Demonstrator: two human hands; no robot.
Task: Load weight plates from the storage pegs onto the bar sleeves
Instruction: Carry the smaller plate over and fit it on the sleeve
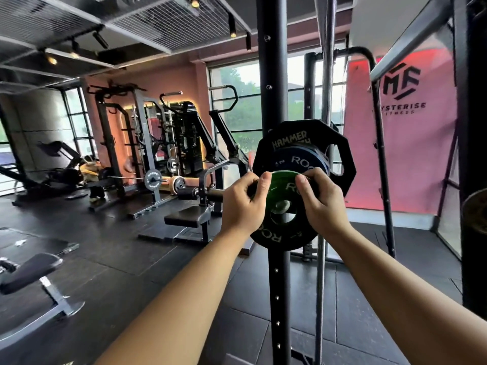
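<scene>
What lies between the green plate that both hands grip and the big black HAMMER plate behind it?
A blue plate, seen in the head view, sits between the green plate and the black HAMMER plate.

A small plate (286, 186) before larger plates (303, 139) at the upright (271, 75), bench (188, 218) leftward.

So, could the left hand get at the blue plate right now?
Probably not directly. The left hand and right hand both grip the green plate, which sits in front of the blue plate and covers its lower part; only its upper rim shows.
</scene>
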